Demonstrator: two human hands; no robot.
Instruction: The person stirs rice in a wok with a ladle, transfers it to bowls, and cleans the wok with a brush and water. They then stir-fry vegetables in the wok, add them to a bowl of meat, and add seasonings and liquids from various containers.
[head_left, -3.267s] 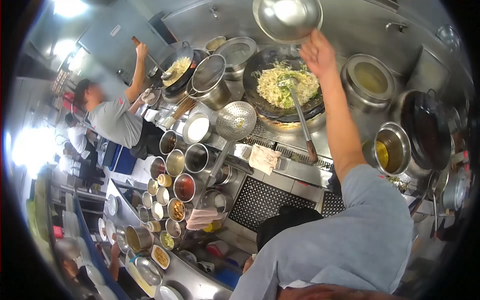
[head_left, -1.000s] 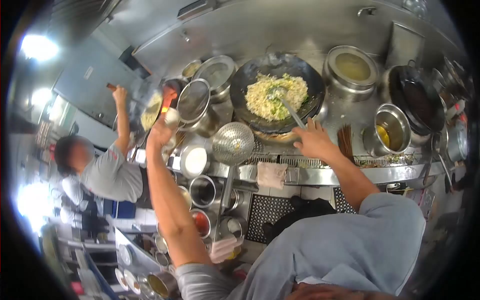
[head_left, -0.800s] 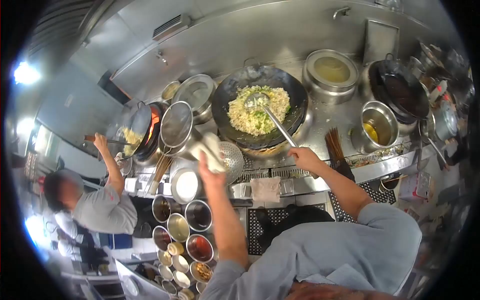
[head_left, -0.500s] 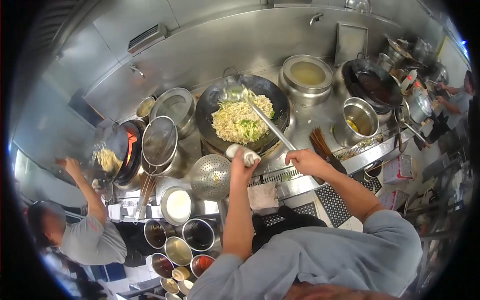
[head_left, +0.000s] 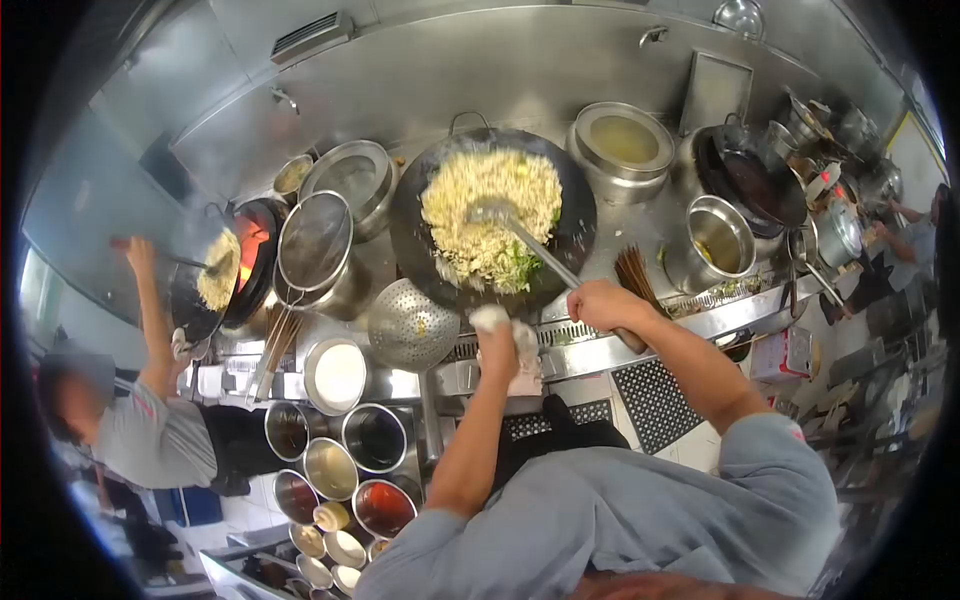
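right hand (head_left: 600,305) grips ladle (head_left: 530,243) | bowl in wok (head_left: 492,218) | handle runs back-right

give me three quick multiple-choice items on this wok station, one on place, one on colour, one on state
1. Where is the perforated skimmer?
A. left of the big wok
B. inside the big wok
C. on the floor

2. What colour is the cloth in the left hand?
A. red
B. white
C. black

3. What is the right hand doing?
A. hanging free
B. gripping the ladle handle
C. holding a bowl

Answers: A, it lies beside the wok; B, the cloth is pale white; B, the hand's grip is closed on the ladle resting in the noodles.
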